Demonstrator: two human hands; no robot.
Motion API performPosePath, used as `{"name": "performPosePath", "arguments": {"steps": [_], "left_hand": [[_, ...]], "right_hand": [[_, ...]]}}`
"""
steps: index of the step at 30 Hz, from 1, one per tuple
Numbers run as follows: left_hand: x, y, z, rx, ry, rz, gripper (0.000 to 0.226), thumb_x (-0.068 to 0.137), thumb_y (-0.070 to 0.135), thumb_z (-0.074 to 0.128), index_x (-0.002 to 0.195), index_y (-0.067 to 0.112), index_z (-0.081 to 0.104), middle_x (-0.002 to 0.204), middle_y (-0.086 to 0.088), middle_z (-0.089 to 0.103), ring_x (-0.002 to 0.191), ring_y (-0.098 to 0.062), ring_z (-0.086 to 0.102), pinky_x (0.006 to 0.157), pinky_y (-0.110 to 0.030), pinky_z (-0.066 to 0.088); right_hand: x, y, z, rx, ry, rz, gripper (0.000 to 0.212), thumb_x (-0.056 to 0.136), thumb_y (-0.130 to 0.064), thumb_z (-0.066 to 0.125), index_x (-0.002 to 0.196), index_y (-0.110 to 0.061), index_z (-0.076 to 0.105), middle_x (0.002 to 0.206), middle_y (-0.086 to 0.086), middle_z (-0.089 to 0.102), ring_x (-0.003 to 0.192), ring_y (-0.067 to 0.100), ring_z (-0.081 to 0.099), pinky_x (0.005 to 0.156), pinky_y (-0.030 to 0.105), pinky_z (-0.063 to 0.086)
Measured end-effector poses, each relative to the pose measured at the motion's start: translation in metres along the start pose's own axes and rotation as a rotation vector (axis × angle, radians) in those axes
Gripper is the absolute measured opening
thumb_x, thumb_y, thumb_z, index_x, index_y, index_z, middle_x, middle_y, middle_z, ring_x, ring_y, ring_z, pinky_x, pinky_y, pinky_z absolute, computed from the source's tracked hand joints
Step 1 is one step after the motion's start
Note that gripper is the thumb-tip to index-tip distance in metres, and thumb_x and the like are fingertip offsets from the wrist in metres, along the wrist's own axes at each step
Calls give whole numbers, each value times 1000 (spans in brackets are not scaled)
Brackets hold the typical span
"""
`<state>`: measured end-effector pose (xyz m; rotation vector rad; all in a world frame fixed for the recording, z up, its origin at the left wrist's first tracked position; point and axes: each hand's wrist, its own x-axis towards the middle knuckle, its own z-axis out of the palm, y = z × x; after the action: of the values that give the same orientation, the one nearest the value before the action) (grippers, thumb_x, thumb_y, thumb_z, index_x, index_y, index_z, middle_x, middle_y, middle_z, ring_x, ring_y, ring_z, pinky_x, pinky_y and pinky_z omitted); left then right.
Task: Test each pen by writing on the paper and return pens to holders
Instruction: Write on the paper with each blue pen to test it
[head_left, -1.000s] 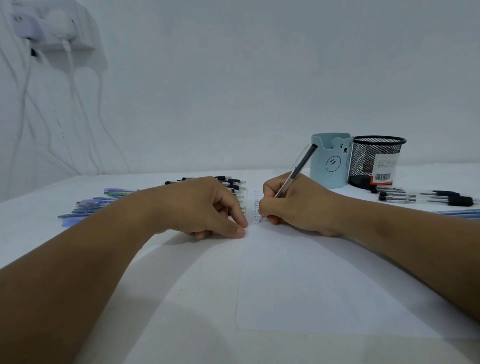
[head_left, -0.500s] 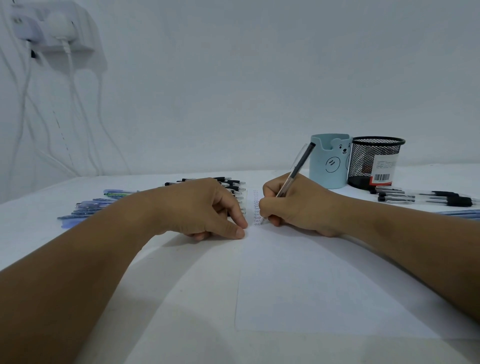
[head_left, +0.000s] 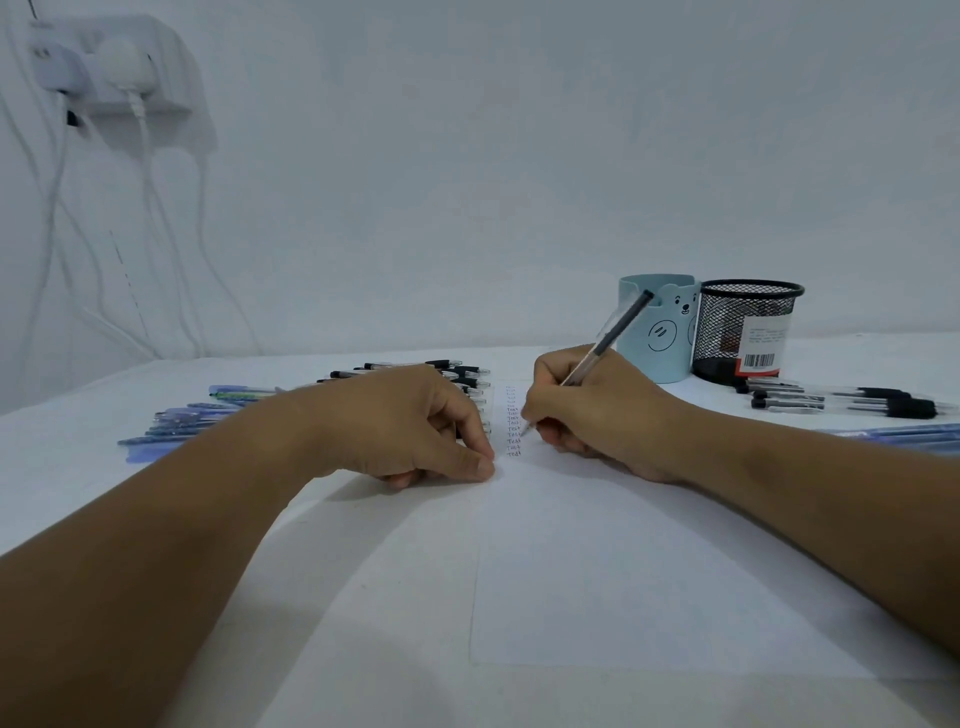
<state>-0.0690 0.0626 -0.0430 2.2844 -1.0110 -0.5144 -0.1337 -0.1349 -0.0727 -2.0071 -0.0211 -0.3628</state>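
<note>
Midway, I'd say: my right hand (head_left: 597, 410) pinches a clear pen (head_left: 605, 343) with its tip on the paper (head_left: 649, 571), beside a column of small "Test" marks (head_left: 513, 428).

Roughly ten marks stand in that column, so I judge several pens already tried, yet both holders, the blue bear cup (head_left: 657, 327) and the black mesh cup (head_left: 745, 322), show no pens from this angle; returning looks largely undone. My left hand (head_left: 415, 421) rests at the sheet's left edge, fingers loosely curled with the thumb laid along them, grasping nothing I can see. Beyond it lie a row of black-grip pens (head_left: 462, 374) and a group of blue pens (head_left: 182, 421); more black-grip pens (head_left: 831, 400) and blue ones (head_left: 904, 436) lie to the right. Which piles are tested I cannot tell.
</note>
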Motion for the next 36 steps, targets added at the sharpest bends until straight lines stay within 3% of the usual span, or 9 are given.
{"name": "performPosePath", "arguments": {"steps": [6,9,12,17,21,25,29,31,36], "left_hand": [[0,2,4,42,28,30,15,88,27,77,83,13,76,54,4,56,45,-12,46,46,-21,39],[1,2,5,66,43,46,16,88,28,78,81,14,76,55,5,58,46,-11,48,47,-21,41],[2,2,5,80,56,51,17,88,30,78,80,15,75,56,3,60,48,-11,50,49,-24,43],[4,2,6,130,103,69,19,87,34,78,79,18,74,57,3,57,52,-13,50,51,-20,42],[5,4,10,154,195,140,18,86,34,78,76,19,74,56,4,51,52,-9,43,53,-18,37],[8,7,19,128,314,257,11,86,28,78,76,24,76,56,8,52,51,-5,41,53,-13,34],[12,8,32,182,395,332,8,88,29,75,80,29,74,54,12,53,53,-4,47,57,-12,37],[14,8,39,237,428,364,6,88,32,73,82,32,73,59,12,57,59,-3,52,60,-13,40],[17,9,47,250,426,382,8,88,33,72,80,36,72,58,10,58,55,-8,52,54,-12,39]], "right_hand": [[6,-5,-16,210,197,-60,47,100,-36,45,62,-10,53,62,8,54,53,20,46,58,33,38],[7,-10,-27,193,315,-113,41,106,-39,45,74,-12,45,48,2,45,40,17,41,45,27,34],[3,-9,-36,-21,312,-138,37,101,-52,44,95,-16,48,44,-1,47,33,13,39,35,21,34],[1,-1,-42,-342,246,-189,28,106,-37,43,90,-21,59,40,-8,47,36,6,42,35,17,32],[0,-5,-44,-578,180,-199,31,107,-33,37,96,-17,61,47,-40,49,48,-2,54,43,11,36],[0,-13,-55,-611,145,-188,31,106,-37,39,91,-25,63,62,-6,65,48,4,54,45,15,41],[4,-18,-88,-801,50,-134,23,102,-40,52,94,-34,72,88,-9,59,76,6,56,64,13,43],[7,-14,-109,-930,10,-65,15,97,-39,62,96,-32,75,91,-5,62,89,18,60,81,28,49],[-2,-5,-156,-890,40,49,13,81,-18,82,86,-26,72,70,-9,61,67,12,57,64,24,46]]}}
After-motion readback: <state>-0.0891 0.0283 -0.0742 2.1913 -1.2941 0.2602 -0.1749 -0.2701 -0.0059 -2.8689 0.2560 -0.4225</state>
